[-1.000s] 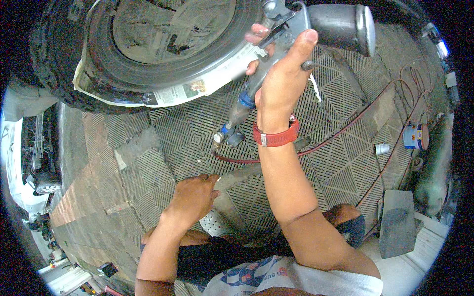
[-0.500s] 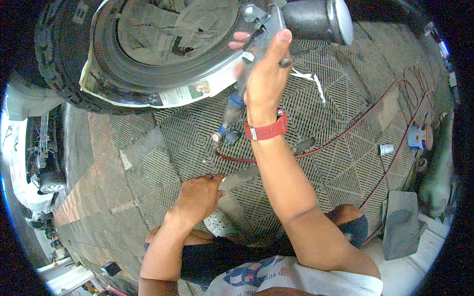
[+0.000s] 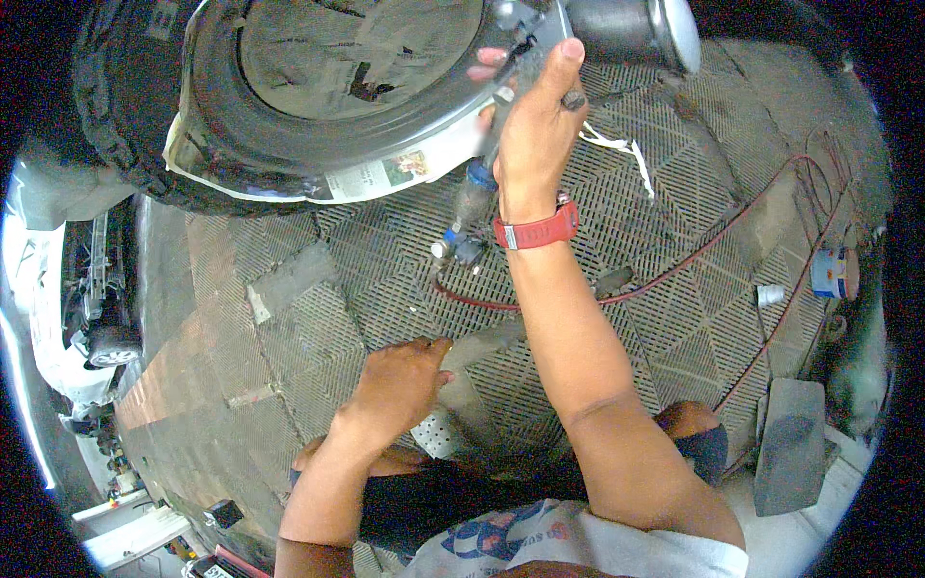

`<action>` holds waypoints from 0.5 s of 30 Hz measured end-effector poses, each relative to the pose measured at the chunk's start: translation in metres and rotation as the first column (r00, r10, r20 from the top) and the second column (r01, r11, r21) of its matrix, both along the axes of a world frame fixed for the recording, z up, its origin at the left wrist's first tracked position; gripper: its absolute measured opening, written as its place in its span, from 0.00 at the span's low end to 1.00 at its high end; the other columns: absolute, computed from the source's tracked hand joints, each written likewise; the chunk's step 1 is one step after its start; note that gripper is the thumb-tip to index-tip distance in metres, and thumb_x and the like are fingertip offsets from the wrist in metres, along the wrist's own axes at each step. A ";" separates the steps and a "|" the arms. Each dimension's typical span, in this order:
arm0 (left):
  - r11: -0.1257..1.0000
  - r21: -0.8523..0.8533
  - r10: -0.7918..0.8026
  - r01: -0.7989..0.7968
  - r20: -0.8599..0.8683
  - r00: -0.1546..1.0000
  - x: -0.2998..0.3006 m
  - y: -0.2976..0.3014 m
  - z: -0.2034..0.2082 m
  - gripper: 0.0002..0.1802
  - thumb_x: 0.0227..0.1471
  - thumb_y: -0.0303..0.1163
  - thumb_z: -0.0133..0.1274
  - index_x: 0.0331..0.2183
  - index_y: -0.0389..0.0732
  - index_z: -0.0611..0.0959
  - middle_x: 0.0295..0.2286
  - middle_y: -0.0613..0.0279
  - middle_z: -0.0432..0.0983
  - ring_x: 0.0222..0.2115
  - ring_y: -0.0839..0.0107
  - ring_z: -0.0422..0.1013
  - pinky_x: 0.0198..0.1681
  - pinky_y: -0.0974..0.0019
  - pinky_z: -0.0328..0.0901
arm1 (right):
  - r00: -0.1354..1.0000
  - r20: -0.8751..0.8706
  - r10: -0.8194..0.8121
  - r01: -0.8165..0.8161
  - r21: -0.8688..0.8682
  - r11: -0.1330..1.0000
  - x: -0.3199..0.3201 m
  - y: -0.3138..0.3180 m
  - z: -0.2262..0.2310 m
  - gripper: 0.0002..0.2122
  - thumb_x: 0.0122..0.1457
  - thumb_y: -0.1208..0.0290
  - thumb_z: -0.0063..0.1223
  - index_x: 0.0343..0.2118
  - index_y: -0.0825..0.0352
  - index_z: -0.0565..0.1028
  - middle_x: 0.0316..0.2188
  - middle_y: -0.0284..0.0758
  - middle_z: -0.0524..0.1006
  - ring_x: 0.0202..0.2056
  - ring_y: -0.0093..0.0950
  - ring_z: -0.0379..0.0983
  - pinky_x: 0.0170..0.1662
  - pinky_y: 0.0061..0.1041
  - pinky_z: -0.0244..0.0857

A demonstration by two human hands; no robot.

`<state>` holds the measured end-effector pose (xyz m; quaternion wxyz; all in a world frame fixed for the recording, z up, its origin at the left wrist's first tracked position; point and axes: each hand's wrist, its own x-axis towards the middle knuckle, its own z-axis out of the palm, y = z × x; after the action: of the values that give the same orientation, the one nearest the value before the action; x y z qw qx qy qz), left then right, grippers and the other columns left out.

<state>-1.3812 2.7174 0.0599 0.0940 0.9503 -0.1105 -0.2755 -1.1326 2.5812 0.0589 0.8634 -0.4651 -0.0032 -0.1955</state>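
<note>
My right hand (image 3: 541, 135), with a red watch strap on the wrist, is wrapped round the grip of a spray gun (image 3: 540, 39). The gun's dark cylindrical cup (image 3: 631, 34) extends to the right. Under the grip hang a blue-ringed fitting (image 3: 474, 197) and a red air hose (image 3: 568, 306). Left of the gun is a dark wheel rim (image 3: 265, 120), bordered by newspaper (image 3: 347, 183) and a black tyre (image 3: 106, 106). My left hand (image 3: 400, 380) is closed over my lap, a tiny pale bit showing at its fingertips. Beneath it shows a white surface with holes (image 3: 434, 435).
Ribbed floor tiles (image 3: 318, 279) lie below. The hose loops toward the right, near a blue-and-white tub (image 3: 833, 273) and a small white cup (image 3: 770, 295). A dark flat panel (image 3: 790, 448) stands at the lower right. A white strip (image 3: 636, 169) lies beyond my right hand.
The whole view has shifted a little, so most things sit farther right. My right hand keeps its hold on the spray gun beside the rim. My left hand remains over my lap.
</note>
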 end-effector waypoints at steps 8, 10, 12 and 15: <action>1.000 0.015 0.008 -0.007 -0.053 0.999 -0.001 0.006 -0.009 0.25 0.63 0.42 0.58 0.57 0.42 0.79 0.43 0.46 0.85 0.42 0.44 0.82 0.46 0.44 0.76 | 0.910 0.317 0.268 -0.271 -0.033 0.962 -0.016 0.037 0.027 0.28 0.76 0.45 0.46 0.55 0.69 0.79 0.31 0.34 0.85 0.30 0.22 0.81 0.33 0.23 0.74; 1.000 0.030 -0.002 0.003 -0.040 0.999 -0.001 0.008 -0.011 0.22 0.64 0.41 0.57 0.55 0.40 0.80 0.40 0.45 0.85 0.41 0.46 0.83 0.44 0.46 0.77 | 0.884 0.334 0.328 -0.334 -0.042 0.942 -0.023 0.040 0.032 0.27 0.75 0.46 0.48 0.60 0.69 0.78 0.31 0.34 0.85 0.31 0.22 0.81 0.40 0.25 0.75; 0.999 0.028 -0.014 0.015 -0.021 1.000 -0.002 0.010 -0.014 0.22 0.64 0.40 0.57 0.54 0.39 0.81 0.38 0.45 0.85 0.40 0.47 0.83 0.42 0.48 0.77 | 0.880 0.325 0.345 -0.356 -0.029 0.934 -0.029 0.040 0.038 0.27 0.75 0.47 0.49 0.60 0.69 0.78 0.31 0.35 0.85 0.31 0.23 0.81 0.40 0.24 0.75; 0.999 0.034 -0.015 0.016 -0.047 0.999 0.000 0.010 -0.015 0.23 0.64 0.41 0.57 0.56 0.40 0.80 0.41 0.45 0.85 0.41 0.47 0.82 0.44 0.47 0.77 | 0.919 0.290 0.268 -0.268 -0.038 0.963 -0.019 0.036 0.029 0.25 0.76 0.48 0.48 0.51 0.71 0.81 0.31 0.35 0.85 0.31 0.22 0.81 0.39 0.24 0.75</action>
<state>-1.3817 2.7275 0.0449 0.0781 0.9441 -0.1108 -0.3004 -1.1512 2.6175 0.0875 0.8725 -0.4252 -0.1943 -0.1422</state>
